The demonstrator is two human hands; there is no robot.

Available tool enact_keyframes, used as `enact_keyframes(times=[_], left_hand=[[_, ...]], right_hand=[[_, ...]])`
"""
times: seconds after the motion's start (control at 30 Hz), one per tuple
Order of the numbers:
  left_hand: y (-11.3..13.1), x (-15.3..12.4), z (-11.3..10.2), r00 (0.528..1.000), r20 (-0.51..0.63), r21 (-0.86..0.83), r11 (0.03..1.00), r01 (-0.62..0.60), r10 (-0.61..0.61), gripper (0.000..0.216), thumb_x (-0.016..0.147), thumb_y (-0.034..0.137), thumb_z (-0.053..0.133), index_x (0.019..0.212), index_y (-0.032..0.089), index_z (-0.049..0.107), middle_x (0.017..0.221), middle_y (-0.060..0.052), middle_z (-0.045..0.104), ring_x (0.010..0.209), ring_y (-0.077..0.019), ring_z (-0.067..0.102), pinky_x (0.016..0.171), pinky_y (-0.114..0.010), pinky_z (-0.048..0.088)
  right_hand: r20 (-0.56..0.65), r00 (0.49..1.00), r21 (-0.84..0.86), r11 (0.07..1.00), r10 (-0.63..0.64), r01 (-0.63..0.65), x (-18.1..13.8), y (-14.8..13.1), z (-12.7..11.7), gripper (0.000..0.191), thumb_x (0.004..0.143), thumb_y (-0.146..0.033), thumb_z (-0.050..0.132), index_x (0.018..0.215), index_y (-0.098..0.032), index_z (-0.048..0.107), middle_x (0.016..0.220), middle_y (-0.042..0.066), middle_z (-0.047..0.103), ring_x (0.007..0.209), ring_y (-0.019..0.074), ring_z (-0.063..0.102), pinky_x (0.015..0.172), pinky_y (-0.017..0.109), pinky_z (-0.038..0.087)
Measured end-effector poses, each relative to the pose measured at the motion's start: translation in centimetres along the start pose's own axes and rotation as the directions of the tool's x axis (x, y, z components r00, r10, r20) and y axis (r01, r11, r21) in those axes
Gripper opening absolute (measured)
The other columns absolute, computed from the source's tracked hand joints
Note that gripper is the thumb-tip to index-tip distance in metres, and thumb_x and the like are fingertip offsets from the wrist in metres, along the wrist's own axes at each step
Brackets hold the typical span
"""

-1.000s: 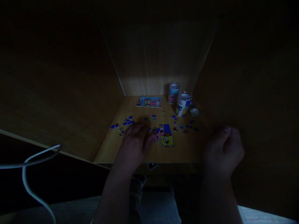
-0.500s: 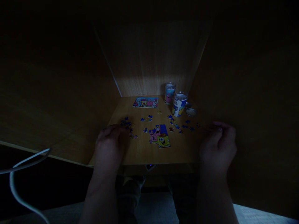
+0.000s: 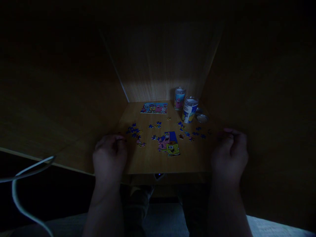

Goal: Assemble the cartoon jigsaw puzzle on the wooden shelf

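A partly joined cartoon puzzle block [image 3: 169, 144] lies mid-desk on a small wooden desk [image 3: 148, 161]. Loose blue pieces [image 3: 134, 131] are scattered to its left, and more loose pieces [image 3: 194, 133] lie to its right. My left hand [image 3: 108, 158] is at the desk's left front edge, fingers curled in a pinch near the left pieces; what it holds is too dark to name. My right hand [image 3: 230, 154] hovers at the right edge, fingers curled inward.
A finished picture card [image 3: 153, 108] lies at the back. Two printed cans [image 3: 185, 104] stand at the back right with round lids [image 3: 201, 118] beside them. Dark wooden walls enclose the desk. A white cable [image 3: 19, 184] loops at lower left.
My left hand has drawn back from the middle of the desk, beside the joined block, to the left front edge, and its fingers have closed. The right hand barely shifted.
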State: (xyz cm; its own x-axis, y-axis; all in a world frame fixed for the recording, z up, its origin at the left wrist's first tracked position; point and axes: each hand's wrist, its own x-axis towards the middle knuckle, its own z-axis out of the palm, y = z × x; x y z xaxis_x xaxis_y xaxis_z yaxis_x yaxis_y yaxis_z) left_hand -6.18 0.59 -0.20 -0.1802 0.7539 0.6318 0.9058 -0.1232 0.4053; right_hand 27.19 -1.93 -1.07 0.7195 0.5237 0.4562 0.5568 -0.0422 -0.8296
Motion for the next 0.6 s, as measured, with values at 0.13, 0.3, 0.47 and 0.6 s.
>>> enact_keyframes(times=[0.13, 0.3, 0.47, 0.6], left_hand=[[-0.04, -0.01, 0.1, 0.999, 0.031, -0.008, 1.0, 0.012, -0.012, 0.017, 0.095, 0.023, 0.058, 0.09, 0.022, 0.075, 0.099, -0.009, 0.079, 0.096, -0.0296, 0.075, 0.093, -0.045, 0.059], [-0.03, -0.05, 0.15, 0.999, 0.031, -0.016, 1.0, 0.022, -0.022, 0.017, 0.095, 0.025, 0.059, 0.09, 0.022, 0.075, 0.099, -0.009, 0.079, 0.097, -0.0304, 0.075, 0.093, -0.046, 0.059], [-0.03, -0.14, 0.21, 0.998, 0.023, -0.025, 0.998, 0.055, -0.055, 0.017, 0.095, 0.024, 0.057, 0.092, 0.022, 0.074, 0.099, -0.008, 0.079, 0.097, -0.0299, 0.075, 0.093, -0.045, 0.059], [0.05, -0.21, 0.19, 0.997, 0.016, -0.039, 0.996, 0.074, -0.074, 0.016, 0.095, 0.024, 0.056, 0.094, 0.022, 0.073, 0.099, -0.008, 0.079, 0.099, -0.0298, 0.076, 0.095, -0.045, 0.059]], right_hand=[[0.113, 0.993, -0.032, 0.998, -0.046, 0.05, -0.06, 0.41, 0.14, 0.03, 0.106, -0.034, 0.046, 0.121, -0.022, 0.07, 0.113, 0.012, 0.081, 0.097, 0.0286, 0.073, 0.083, 0.04, 0.048], [0.257, 0.953, -0.132, 0.97, -0.163, 0.202, 0.12, 0.87, 0.52, 0.03, 0.1, -0.029, 0.05, 0.12, -0.021, 0.07, 0.115, 0.013, 0.08, 0.104, 0.0328, 0.071, 0.087, 0.043, 0.05], [0.325, 0.927, -0.199, 0.945, -0.185, 0.258, 0.2, 0.7, 0.67, 0.028, 0.099, -0.03, 0.052, 0.115, -0.021, 0.074, 0.111, 0.013, 0.081, 0.102, 0.0328, 0.068, 0.088, 0.043, 0.049], [0.338, 0.924, -0.221, 0.939, -0.181, 0.264, 0.16, 0.62, 0.74, 0.03, 0.1, -0.031, 0.052, 0.114, -0.019, 0.076, 0.105, 0.014, 0.081, 0.1, 0.033, 0.068, 0.087, 0.043, 0.049]])
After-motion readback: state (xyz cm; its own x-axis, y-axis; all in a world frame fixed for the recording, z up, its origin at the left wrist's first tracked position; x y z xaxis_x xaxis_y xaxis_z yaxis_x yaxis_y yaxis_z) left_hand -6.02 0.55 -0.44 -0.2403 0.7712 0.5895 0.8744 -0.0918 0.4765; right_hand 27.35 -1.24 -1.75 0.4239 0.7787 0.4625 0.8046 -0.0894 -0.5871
